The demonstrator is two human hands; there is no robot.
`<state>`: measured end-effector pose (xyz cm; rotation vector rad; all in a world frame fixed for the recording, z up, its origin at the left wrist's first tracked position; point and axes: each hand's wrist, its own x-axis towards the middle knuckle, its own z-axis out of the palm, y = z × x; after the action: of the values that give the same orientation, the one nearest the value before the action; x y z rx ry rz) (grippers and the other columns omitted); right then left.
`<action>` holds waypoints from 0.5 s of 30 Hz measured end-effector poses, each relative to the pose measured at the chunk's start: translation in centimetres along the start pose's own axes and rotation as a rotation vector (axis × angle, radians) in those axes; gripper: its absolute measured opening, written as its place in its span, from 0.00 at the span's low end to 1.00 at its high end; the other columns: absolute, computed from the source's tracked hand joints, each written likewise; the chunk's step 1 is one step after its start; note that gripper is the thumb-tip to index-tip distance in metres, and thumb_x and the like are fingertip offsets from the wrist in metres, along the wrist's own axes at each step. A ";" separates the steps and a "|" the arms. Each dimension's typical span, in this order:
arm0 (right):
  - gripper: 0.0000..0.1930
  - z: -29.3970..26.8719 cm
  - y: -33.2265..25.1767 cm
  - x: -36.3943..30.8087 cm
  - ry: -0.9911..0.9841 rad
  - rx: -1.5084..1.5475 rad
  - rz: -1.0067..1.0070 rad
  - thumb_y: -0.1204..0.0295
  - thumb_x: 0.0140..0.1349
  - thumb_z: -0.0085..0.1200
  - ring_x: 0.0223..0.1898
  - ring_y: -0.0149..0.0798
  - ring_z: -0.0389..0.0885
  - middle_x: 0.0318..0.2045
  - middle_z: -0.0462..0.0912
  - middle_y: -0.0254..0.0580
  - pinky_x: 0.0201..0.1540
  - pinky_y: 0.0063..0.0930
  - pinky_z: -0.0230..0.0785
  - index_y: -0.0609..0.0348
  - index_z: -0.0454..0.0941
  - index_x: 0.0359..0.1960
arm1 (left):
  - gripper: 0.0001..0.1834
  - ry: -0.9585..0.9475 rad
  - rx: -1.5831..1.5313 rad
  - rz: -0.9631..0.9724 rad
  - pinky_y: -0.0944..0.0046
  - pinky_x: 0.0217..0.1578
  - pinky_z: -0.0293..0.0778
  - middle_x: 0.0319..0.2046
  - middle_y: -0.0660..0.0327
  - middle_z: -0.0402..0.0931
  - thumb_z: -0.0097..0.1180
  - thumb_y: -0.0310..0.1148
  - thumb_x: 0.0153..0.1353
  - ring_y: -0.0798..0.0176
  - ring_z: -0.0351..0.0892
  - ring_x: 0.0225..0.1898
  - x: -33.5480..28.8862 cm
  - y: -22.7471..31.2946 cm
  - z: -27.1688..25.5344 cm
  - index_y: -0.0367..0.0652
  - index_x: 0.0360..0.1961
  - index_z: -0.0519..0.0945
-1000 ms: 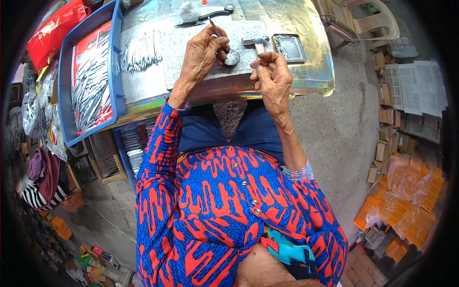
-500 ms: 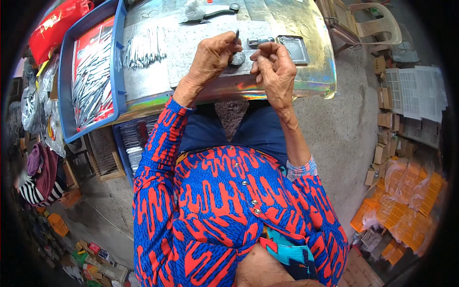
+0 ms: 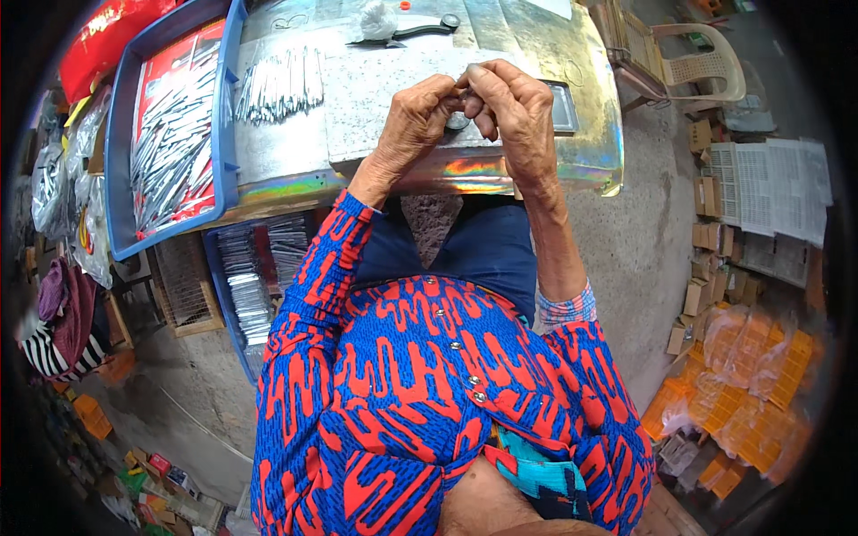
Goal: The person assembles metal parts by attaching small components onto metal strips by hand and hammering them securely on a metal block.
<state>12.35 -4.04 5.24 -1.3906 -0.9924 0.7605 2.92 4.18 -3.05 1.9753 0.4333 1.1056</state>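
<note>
Both hands pinched on 1 small metal part (image 3: 463,89): left hand (image 3: 413,121) and right hand (image 3: 514,112) fingertip-closed, raised above bench (image 3: 295,134), probably for fine alignment.

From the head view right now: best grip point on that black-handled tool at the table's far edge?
Take the black-handled tool by its dark handle, coming from above. It lies flat, handle running rightward and bare, while its left end sits against the white wad. Both hands are busy nearer.
</note>
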 end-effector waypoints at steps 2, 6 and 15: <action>0.10 0.1 -0.4 -0.3 0.001 0.036 0.045 0.69 0.57 0.50 0.16 0.18 0.63 0.15 0.70 0.31 0.17 0.12 0.54 0.64 0.75 0.28 | 0.04 0.000 0.016 -0.001 0.63 0.27 0.70 0.24 0.55 0.72 0.53 0.25 0.52 0.54 0.75 0.27 0.0 -0.1 -0.1 0.37 0.28 0.72; 0.08 -0.5 0.7 -0.9 -0.028 0.216 0.060 0.71 0.53 0.52 0.18 0.19 0.61 0.19 0.70 0.31 0.18 0.13 0.54 0.64 0.70 0.29 | 0.03 -0.001 -0.009 -0.019 0.64 0.26 0.70 0.23 0.55 0.72 0.53 0.24 0.51 0.55 0.75 0.26 0.2 0.7 -0.3 0.36 0.26 0.72; 0.10 0.6 3.9 -3.8 0.042 -0.081 -0.102 0.75 0.52 0.55 0.26 0.23 0.67 0.26 0.69 0.34 0.26 0.15 0.62 0.62 0.67 0.33 | 0.03 0.016 -0.042 -0.053 0.65 0.24 0.69 0.20 0.55 0.72 0.53 0.23 0.51 0.58 0.74 0.23 0.2 -0.3 -0.1 0.37 0.25 0.71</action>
<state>10.64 -6.96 0.88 -1.4084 -1.0623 0.6193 2.92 4.53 -3.15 1.9092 0.4650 1.0896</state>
